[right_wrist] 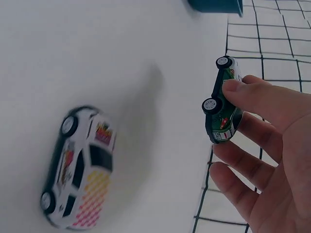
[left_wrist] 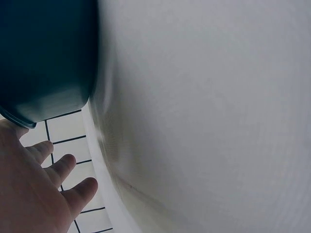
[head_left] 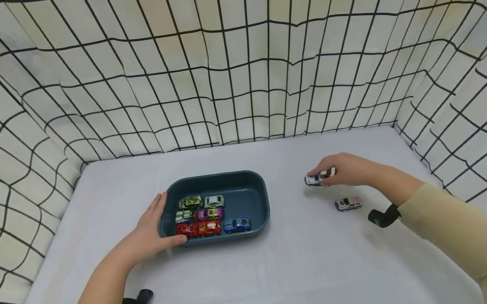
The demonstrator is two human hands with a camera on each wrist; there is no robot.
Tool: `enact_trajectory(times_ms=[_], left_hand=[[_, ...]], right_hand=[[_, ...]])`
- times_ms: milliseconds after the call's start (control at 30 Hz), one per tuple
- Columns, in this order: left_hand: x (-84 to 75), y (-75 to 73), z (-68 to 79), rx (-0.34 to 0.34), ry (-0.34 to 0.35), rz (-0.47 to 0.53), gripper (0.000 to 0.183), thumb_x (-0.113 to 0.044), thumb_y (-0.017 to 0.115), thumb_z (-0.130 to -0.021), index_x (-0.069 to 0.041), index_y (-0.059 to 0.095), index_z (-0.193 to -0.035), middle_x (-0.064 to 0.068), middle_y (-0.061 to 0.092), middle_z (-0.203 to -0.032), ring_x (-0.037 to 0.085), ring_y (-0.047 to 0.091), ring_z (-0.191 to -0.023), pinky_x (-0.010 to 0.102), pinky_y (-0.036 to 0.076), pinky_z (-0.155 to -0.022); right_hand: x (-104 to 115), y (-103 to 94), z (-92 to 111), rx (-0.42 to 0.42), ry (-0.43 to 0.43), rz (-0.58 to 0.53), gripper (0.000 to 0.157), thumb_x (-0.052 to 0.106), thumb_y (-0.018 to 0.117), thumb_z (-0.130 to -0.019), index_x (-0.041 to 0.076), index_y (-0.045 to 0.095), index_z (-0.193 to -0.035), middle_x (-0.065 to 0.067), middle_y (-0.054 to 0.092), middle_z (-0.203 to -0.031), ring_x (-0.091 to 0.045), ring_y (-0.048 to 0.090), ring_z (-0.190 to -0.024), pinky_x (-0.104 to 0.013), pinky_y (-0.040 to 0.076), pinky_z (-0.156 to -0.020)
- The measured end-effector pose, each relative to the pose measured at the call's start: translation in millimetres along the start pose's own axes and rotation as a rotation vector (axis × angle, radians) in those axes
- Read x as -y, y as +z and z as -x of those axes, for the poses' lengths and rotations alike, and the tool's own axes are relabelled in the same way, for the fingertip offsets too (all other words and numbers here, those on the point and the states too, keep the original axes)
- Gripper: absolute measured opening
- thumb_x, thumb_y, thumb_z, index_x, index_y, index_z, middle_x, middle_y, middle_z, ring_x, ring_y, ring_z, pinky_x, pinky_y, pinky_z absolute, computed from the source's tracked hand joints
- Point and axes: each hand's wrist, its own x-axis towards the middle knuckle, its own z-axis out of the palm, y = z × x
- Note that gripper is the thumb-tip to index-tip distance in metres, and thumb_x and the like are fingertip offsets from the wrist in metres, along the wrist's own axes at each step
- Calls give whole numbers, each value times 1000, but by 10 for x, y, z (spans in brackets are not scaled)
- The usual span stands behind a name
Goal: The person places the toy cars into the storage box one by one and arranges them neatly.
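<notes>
A white and green toy car (right_wrist: 224, 99) is pinched by my right hand (head_left: 343, 169), raised off the table in the right wrist view. Below that hand, a white toy car (right_wrist: 80, 170) with a pink and yellow checkered roof sits on the table. At the left, a dark teal tray (head_left: 249, 192) holds several toy cars. Among them are a blue car (head_left: 237, 225), a red car (head_left: 209, 228) and a purple car (head_left: 210, 214). My left hand (head_left: 148, 234) rests against the tray's left end, its fingers spread and fairly straight in the left wrist view.
A white cloth covers the table (head_left: 261, 283). Black grid netting (head_left: 243, 77) over pale sheeting walls in the back and both sides. Each wrist carries a small black camera mount (head_left: 139, 302).
</notes>
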Motion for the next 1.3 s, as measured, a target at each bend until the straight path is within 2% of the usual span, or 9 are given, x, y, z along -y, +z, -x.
enact_trajectory(times_ms=[200,433,567,833,1033,1167,1300], left_hand=[[18,12,-9,-2,1,-5,127,-58,78,-78,-10,-6,-159,26,-2,-163,56,5,-144,76,18,-105],[29,6,1,-6,0,-5,125,-54,78,-79,-9,-6,-159,27,-2,-162,56,5,-144,77,18,-104],[22,14,-11,-4,2,3,125,-54,78,-79,-9,-7,-159,27,-3,-163,56,5,-144,77,18,-104],[11,19,-22,-4,0,-1,126,-55,78,-78,-9,-6,-159,26,-3,-163,56,5,-144,77,18,-104],[42,25,-25,-5,3,-8,125,-54,78,-79,-9,-7,-159,26,-3,-163,57,5,-144,77,18,-104],[51,30,-32,-2,6,-7,125,-54,78,-79,-10,-7,-159,26,-3,-163,57,6,-143,78,19,-103],[23,18,-27,-2,8,-9,125,-53,78,-79,-9,-7,-159,27,-2,-163,57,6,-143,77,19,-104]], right_hand=[[204,-1,-137,7,-64,16,39,19,72,-92,30,68,-129,10,66,-117,-15,60,-99,-32,53,-79],[516,48,-383,6,-164,14,39,18,73,-92,31,69,-129,11,66,-117,-11,60,-100,-31,53,-83],[684,95,-501,2,-207,16,39,19,73,-91,33,69,-128,14,65,-114,-8,59,-97,-28,53,-81],[1075,196,-691,40,-269,8,36,21,73,-91,30,70,-126,12,64,-109,-14,58,-92,-28,51,-73],[1315,326,-872,99,-303,72,37,25,71,-93,30,67,-130,11,61,-108,-14,55,-89,-26,48,-72],[1419,420,-979,127,-327,124,38,28,70,-94,29,65,-132,10,61,-113,-11,53,-87,-26,48,-74],[1482,525,-1065,149,-334,178,37,28,70,-95,28,65,-131,8,62,-119,-10,55,-94,-27,49,-83]])
